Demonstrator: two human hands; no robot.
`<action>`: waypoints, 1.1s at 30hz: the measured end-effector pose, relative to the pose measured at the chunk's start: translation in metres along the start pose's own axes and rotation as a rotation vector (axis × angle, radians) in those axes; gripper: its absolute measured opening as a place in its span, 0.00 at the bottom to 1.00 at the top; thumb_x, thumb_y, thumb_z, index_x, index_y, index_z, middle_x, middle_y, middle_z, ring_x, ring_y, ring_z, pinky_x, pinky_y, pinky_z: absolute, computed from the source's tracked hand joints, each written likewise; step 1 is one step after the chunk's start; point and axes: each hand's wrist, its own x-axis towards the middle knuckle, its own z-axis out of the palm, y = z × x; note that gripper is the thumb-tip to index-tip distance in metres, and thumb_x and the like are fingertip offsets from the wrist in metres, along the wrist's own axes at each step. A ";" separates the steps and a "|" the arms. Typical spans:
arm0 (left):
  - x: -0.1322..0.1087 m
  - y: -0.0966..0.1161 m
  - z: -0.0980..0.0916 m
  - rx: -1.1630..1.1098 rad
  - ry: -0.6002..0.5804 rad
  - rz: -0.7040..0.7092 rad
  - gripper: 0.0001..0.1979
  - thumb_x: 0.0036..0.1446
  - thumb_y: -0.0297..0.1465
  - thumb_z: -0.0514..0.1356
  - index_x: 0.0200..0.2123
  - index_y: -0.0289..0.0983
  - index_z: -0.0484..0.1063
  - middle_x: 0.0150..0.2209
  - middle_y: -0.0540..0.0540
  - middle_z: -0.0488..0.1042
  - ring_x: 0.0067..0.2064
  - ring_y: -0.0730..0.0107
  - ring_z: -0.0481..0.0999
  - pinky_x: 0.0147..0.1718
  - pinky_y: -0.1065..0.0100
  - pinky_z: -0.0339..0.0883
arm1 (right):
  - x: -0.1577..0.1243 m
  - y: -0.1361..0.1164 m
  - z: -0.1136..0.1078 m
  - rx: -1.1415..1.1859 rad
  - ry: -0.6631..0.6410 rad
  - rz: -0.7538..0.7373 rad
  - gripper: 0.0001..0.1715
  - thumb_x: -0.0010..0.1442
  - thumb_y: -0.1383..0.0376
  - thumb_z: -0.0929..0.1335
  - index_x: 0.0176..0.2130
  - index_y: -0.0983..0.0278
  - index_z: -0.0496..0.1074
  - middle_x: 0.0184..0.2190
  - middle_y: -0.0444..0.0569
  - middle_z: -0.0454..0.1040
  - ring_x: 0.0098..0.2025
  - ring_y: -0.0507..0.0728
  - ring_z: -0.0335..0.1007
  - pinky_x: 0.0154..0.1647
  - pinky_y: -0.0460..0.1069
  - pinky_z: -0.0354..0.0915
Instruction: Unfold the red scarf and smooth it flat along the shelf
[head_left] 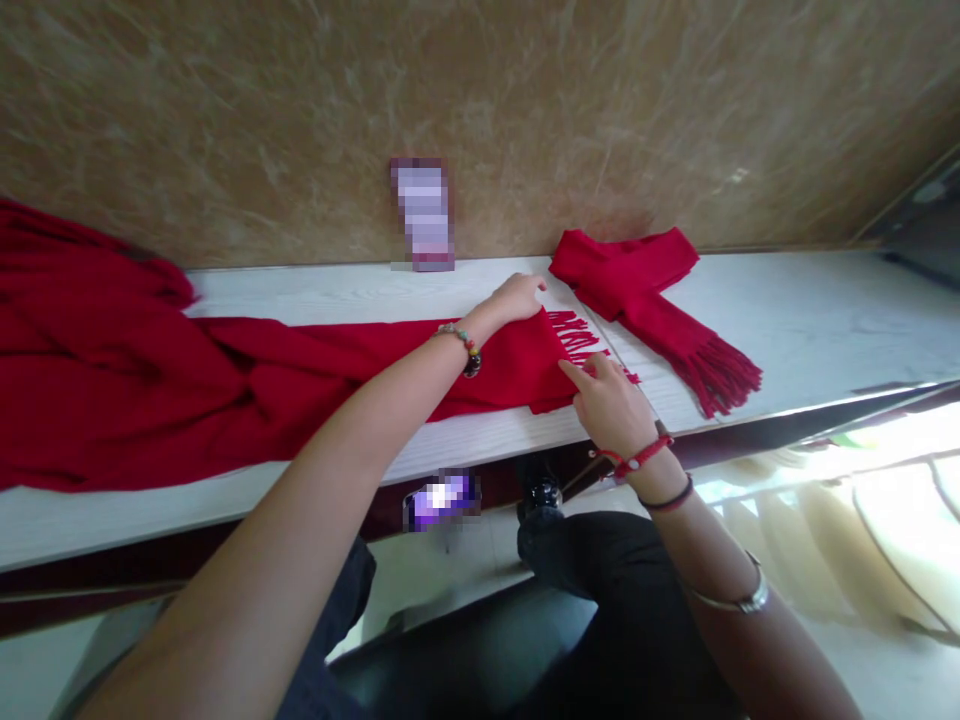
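Note:
A long red scarf (495, 365) lies lengthwise along the white ledge, its fringed end towards the right. My left hand (517, 297) is at the far corner of that end, fingers curled in, closed on the scarf's edge; the thumb is mostly hidden. Over the near part of the fringe (571, 335) is my right hand (613, 405), its index finger stretched out and touching the scarf near the hem, the other fingers bent. Nothing shows gripped in it. Farther right, a second red scarf (637, 290) lies folded across itself, its fringe pointing towards me.
A heap of red cloth (75, 270) covers the ledge's left end. The white ledge (810, 310) runs along a brown marbled wall (600, 120). A blurred rectangular item (426, 215) is against the wall. Below the ledge is a blurred purple object (441, 500), near my legs.

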 end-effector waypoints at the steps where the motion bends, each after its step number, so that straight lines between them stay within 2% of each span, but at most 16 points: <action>1: -0.009 0.003 0.000 0.035 0.040 -0.001 0.24 0.56 0.28 0.55 0.57 0.36 0.64 0.56 0.38 0.66 0.55 0.59 0.67 0.52 0.63 0.61 | 0.001 0.002 0.001 0.010 0.016 -0.029 0.24 0.60 0.72 0.60 0.53 0.62 0.70 0.44 0.57 0.71 0.44 0.58 0.68 0.36 0.47 0.65; 2: -0.020 0.007 0.000 0.065 0.067 -0.007 0.24 0.58 0.31 0.54 0.58 0.38 0.63 0.59 0.37 0.62 0.58 0.56 0.64 0.54 0.59 0.59 | 0.003 0.003 0.002 0.026 0.017 -0.047 0.23 0.61 0.72 0.59 0.52 0.62 0.71 0.44 0.57 0.71 0.44 0.57 0.68 0.37 0.47 0.66; 4: -0.049 0.013 0.000 0.109 0.027 -0.010 0.25 0.60 0.37 0.53 0.59 0.39 0.60 0.63 0.36 0.54 0.62 0.51 0.58 0.56 0.52 0.56 | 0.006 0.007 0.004 0.061 -0.003 -0.061 0.23 0.61 0.72 0.58 0.52 0.64 0.72 0.44 0.56 0.72 0.42 0.56 0.69 0.39 0.48 0.66; 6: -0.083 0.016 0.001 0.120 -0.035 0.048 0.26 0.61 0.42 0.51 0.60 0.41 0.58 0.64 0.37 0.51 0.63 0.51 0.55 0.57 0.53 0.54 | 0.009 0.013 0.007 0.079 -0.006 -0.105 0.24 0.60 0.74 0.58 0.53 0.65 0.71 0.48 0.57 0.71 0.44 0.57 0.69 0.41 0.49 0.67; 8: -0.116 0.015 0.003 0.152 -0.082 0.143 0.29 0.59 0.43 0.53 0.61 0.40 0.56 0.65 0.37 0.49 0.64 0.51 0.53 0.57 0.56 0.55 | 0.011 0.019 0.012 0.082 0.013 -0.207 0.26 0.59 0.75 0.59 0.54 0.66 0.70 0.54 0.58 0.67 0.51 0.59 0.67 0.46 0.52 0.67; 10: -0.143 0.011 0.007 0.215 -0.099 0.193 0.27 0.58 0.39 0.55 0.60 0.37 0.59 0.62 0.35 0.55 0.60 0.52 0.60 0.53 0.60 0.60 | 0.013 0.025 0.018 0.094 0.021 -0.324 0.27 0.59 0.76 0.59 0.54 0.67 0.69 0.58 0.58 0.64 0.56 0.59 0.64 0.51 0.53 0.66; 12: -0.159 0.008 0.009 0.294 -0.110 0.208 0.20 0.60 0.30 0.51 0.55 0.34 0.64 0.55 0.34 0.65 0.53 0.55 0.68 0.46 0.61 0.64 | 0.015 0.030 0.023 0.116 0.011 -0.404 0.27 0.59 0.77 0.58 0.54 0.67 0.69 0.58 0.58 0.65 0.58 0.58 0.63 0.53 0.54 0.65; 14: -0.167 0.006 0.010 0.368 -0.102 0.217 0.19 0.60 0.23 0.46 0.51 0.34 0.68 0.48 0.35 0.70 0.47 0.58 0.71 0.39 0.63 0.66 | 0.017 0.034 0.027 0.134 -0.002 -0.436 0.27 0.59 0.77 0.58 0.54 0.68 0.69 0.56 0.58 0.67 0.58 0.57 0.63 0.55 0.54 0.64; 16: -0.168 0.006 0.006 0.427 -0.087 0.219 0.21 0.59 0.20 0.44 0.50 0.36 0.69 0.46 0.37 0.71 0.46 0.60 0.72 0.37 0.64 0.65 | 0.018 0.036 0.028 0.153 -0.019 -0.438 0.26 0.59 0.77 0.59 0.55 0.68 0.69 0.55 0.57 0.69 0.58 0.57 0.63 0.56 0.55 0.63; 22: -0.169 0.014 -0.013 0.465 0.021 0.196 0.19 0.61 0.21 0.45 0.49 0.38 0.69 0.47 0.39 0.70 0.48 0.61 0.71 0.37 0.66 0.64 | 0.020 0.041 0.024 0.312 -0.016 -0.361 0.26 0.62 0.72 0.59 0.58 0.62 0.65 0.54 0.51 0.71 0.54 0.55 0.68 0.55 0.54 0.65; 26: -0.182 0.019 -0.002 0.471 -0.112 0.212 0.21 0.59 0.19 0.47 0.53 0.37 0.68 0.52 0.35 0.68 0.51 0.56 0.70 0.38 0.63 0.66 | 0.019 0.049 0.026 0.290 -0.083 -0.456 0.26 0.60 0.73 0.60 0.55 0.61 0.69 0.56 0.52 0.68 0.58 0.55 0.63 0.60 0.54 0.60; 29: -0.189 0.018 0.006 0.482 -0.132 0.197 0.25 0.59 0.19 0.47 0.58 0.37 0.63 0.57 0.32 0.64 0.54 0.54 0.67 0.40 0.61 0.66 | 0.018 0.052 0.027 0.252 -0.096 -0.486 0.25 0.59 0.73 0.61 0.54 0.61 0.71 0.57 0.54 0.67 0.58 0.56 0.63 0.60 0.54 0.59; 33: -0.185 0.015 0.006 0.464 -0.105 0.185 0.24 0.60 0.21 0.47 0.59 0.38 0.61 0.56 0.34 0.65 0.53 0.55 0.69 0.40 0.62 0.66 | 0.018 0.048 0.025 0.245 -0.015 -0.496 0.24 0.58 0.73 0.63 0.53 0.63 0.71 0.57 0.56 0.66 0.60 0.59 0.61 0.59 0.57 0.60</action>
